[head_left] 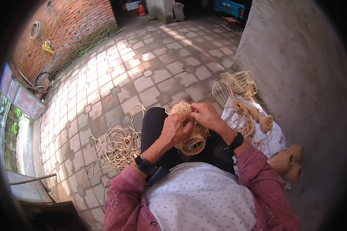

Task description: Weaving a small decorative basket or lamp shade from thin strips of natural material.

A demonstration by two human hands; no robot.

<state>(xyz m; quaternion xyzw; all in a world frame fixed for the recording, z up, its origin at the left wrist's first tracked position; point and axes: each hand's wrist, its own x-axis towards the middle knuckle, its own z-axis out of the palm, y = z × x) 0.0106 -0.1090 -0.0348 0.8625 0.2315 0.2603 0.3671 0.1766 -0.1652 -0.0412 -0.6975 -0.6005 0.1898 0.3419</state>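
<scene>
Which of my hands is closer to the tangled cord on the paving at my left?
Your left. The left hand, at the woven piece, is to the right of the tangled cord; the right hand is farther right.

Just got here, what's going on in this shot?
A seated person has the left hand and right hand close together on a woven piece in their lap; the exact finger grip is hard to make out. A loose tangle of cord lies on the paving to the left. To the right, cord bundles rest on a white cloth, near three rounded woven vessels.
</scene>
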